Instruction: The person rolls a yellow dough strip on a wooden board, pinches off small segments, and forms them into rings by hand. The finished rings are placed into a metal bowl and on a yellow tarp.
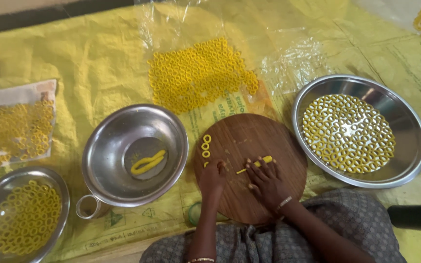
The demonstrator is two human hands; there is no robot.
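Seen from above, a person sits on the floor over a round wooden board [249,160]; both hands rest on it. The right hand [268,181] lies with fingers spread flat, fingertips pressing a thin yellow dough strip [255,164] near the board's middle; the left hand [213,176] is loosely curled with fingertips down on the board, just beside the strip's left end; whether it pinches any dough cannot be told. Three small dough rings [205,146] lie in a column on the board, just above the left hand.

The strip looks soft, light and easily squashed or torn; it would likely stick a little to skin; best lifted gently by its ends with fingertips, not squeezed mid-length.

A steel bowl [123,126] to the left holds a thicker yellow dough roll [148,162]; a wide steel plate [410,117] to the right is covered in rings; another ring-filled plate [62,195] sits lower left; more rings dry on clear plastic [288,58] over a yellow woven sheet [74,58].
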